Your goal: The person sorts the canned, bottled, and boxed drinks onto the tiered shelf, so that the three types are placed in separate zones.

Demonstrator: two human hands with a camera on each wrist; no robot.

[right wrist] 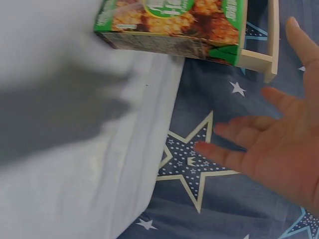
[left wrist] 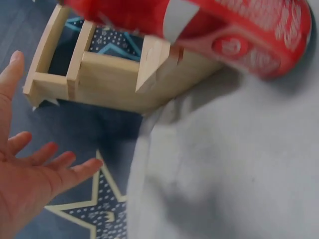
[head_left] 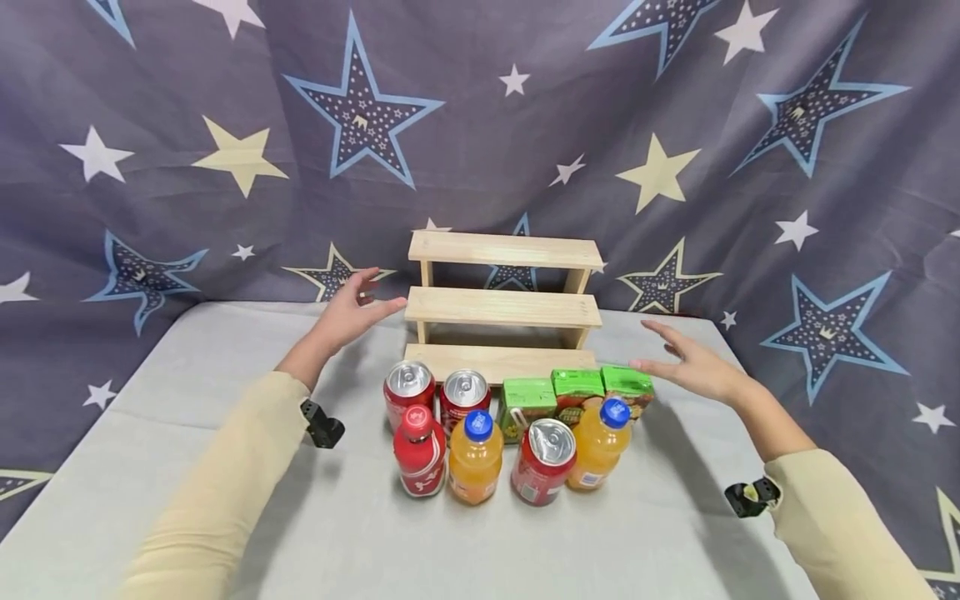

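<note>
A three-step wooden shelf (head_left: 502, 307) stands at the back of the table. My left hand (head_left: 352, 312) hovers beside its left end, fingers spread and holding nothing; its thumb tip reaches close to the middle step in the head view. On the other side my right hand (head_left: 693, 362) is held out with loose, extended fingers, near the rightmost green juice box (head_left: 628, 383). That hand (right wrist: 279, 139) is empty in the right wrist view too. In front of the shelf's lowest step sit two more juice boxes (head_left: 528, 400) and two red soda cans (head_left: 409, 392).
Nearer me stand a red bottle (head_left: 420, 454), two orange drink bottles (head_left: 476, 467) with blue caps and another red can (head_left: 542, 467). A pale cloth covers the table (head_left: 360, 533). A star-patterned curtain (head_left: 480, 108) hangs behind it.
</note>
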